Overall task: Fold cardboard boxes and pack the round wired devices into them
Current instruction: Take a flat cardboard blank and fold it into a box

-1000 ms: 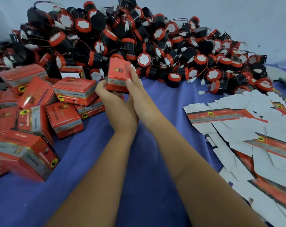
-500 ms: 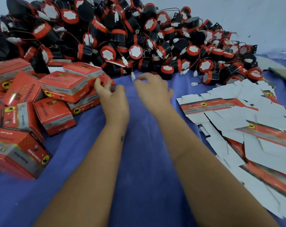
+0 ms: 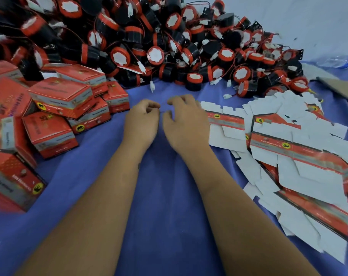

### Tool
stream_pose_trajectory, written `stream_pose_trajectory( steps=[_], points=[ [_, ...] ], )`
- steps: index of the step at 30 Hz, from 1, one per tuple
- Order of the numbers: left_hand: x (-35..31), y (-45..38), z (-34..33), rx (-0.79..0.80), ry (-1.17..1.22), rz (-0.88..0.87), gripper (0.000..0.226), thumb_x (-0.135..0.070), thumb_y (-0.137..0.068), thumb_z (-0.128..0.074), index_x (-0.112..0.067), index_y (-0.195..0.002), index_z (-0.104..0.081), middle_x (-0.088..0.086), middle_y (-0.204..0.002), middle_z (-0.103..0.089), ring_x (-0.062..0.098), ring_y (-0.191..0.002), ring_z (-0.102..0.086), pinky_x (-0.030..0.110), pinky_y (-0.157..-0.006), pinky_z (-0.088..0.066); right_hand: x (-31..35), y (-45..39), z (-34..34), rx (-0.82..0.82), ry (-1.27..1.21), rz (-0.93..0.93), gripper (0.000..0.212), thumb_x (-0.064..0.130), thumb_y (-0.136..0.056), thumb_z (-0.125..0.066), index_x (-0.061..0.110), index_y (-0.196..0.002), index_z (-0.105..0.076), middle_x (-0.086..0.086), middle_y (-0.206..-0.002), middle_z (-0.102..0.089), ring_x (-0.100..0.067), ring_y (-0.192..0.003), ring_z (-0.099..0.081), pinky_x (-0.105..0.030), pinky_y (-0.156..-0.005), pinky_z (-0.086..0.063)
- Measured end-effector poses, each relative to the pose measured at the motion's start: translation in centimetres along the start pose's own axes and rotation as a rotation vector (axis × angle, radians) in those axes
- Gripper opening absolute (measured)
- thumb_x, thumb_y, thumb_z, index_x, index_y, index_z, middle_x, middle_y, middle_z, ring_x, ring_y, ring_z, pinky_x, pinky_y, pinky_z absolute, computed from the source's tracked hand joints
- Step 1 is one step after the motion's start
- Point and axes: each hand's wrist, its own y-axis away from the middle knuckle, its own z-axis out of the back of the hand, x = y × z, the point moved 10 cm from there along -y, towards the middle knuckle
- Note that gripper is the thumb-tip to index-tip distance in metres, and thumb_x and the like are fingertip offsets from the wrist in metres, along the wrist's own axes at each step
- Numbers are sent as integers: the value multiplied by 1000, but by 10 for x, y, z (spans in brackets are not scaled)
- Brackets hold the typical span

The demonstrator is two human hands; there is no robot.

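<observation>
A big heap of round black and red wired devices [image 3: 155, 54] fills the back of the blue cloth. Folded red boxes [image 3: 63, 96] are piled at the left, the nearest one [image 3: 117, 98] just left of my left hand. Flat unfolded box blanks [image 3: 288, 144] lie spread at the right. My left hand [image 3: 142, 122] and my right hand [image 3: 184, 120] hover side by side over the cloth in the middle, fingers loosely curled, holding nothing. My right hand is close to the nearest blank [image 3: 224, 120].
The blue cloth [image 3: 165, 196] covers the work surface. A brown cardboard sheet [image 3: 340, 88] lies at the far right edge. Clear plastic [image 3: 336, 62] sits behind it against a pale wall.
One second ago both hands held a red box up. The left hand set it on the pile at the left, and both hands have come back empty to the middle.
</observation>
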Motion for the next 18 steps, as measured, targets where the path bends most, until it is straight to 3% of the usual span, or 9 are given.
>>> stream_pose_trajectory(
  steps=[2, 4, 6, 7, 9, 11, 13, 15, 18],
  points=[
    [-1, 2, -2, 11, -30, -4, 19, -18, -100, -48, -27, -108, -62, -17, -85, -57, -2, -66, -51, 16, -58, -41, -25, -2, 7, -68, 199, -115, 39, 30, -93, -45, 17, -130, -52, -12, -146, -40, -33, -133, -37, -47, -110, -24],
    [0, 4, -5, 26, -28, 3, 20, -19, -99, -47, -31, -107, -62, -15, -84, -59, -2, -59, -51, 15, -51, -40, -60, 1, 8, -17, 298, -306, 47, 32, -94, -43, 16, -138, -43, -20, -157, -20, -40, -145, -18, -59, -115, -10],
    [1, 5, -6, 41, -28, 11, 21, -23, -99, -46, -34, -107, -62, -14, -84, -60, 1, -62, -51, 20, -54, -42, -85, 6, 2, 96, 306, -392, 51, 35, -98, -38, 13, -144, -33, -27, -157, -16, -46, -143, -19, -59, -115, -14],
    [0, 5, -7, 50, -29, 12, 20, -24, -100, -46, -35, -107, -62, -14, -82, -59, 2, -64, -50, 22, -57, -42, -89, 6, -3, 149, 288, -374, 53, 37, -99, -37, 12, -145, -31, -28, -154, -24, -46, -139, -27, -55, -114, -20],
    [0, 4, -8, 61, -16, 13, 19, -26, -100, -45, -34, -102, -62, -15, -80, -58, 1, -67, -49, 22, -62, -42, -81, 3, -9, 170, 70, -289, 51, 37, -99, -39, 15, -145, -32, -20, -142, -44, -40, -127, -43, -47, -105, -34],
    [0, 2, -7, 52, 28, 23, 16, -29, -99, -47, -34, -94, -61, -16, -85, -60, 0, -74, -53, 23, -65, -42, -65, 2, -15, 172, -405, -294, 49, 38, -98, -46, 24, -144, -38, -8, -136, -52, -25, -118, -51, -40, -99, -41],
    [-1, 1, -3, 21, 85, 28, 11, -27, -97, -52, -33, -97, -61, -16, -95, -62, 1, -83, -56, 19, -65, -42, -51, 2, -20, 159, -768, -293, 40, 34, -96, -54, 29, -136, -51, 0, -127, -57, -4, -105, -55, -22, -91, -44],
    [-5, -1, 6, -44, 152, -29, 27, -11, -95, -58, -29, -115, -59, -13, -106, -61, 5, -91, -59, 11, -67, -45, -46, 3, -15, 77, -833, -266, 33, 24, -94, -58, 26, -127, -59, 4, -121, -59, 12, -93, -54, -5, -79, -40],
    [-7, 0, 20, -87, 454, -61, 58, 4, -92, -61, -31, -135, -44, -11, -114, -64, 0, -95, -66, 12, -72, -52, -59, -1, 3, -117, -688, -271, 45, 17, -92, -60, 18, -136, -51, 3, -132, -50, 3, -115, -46, -7, -93, -32]
  ],
)
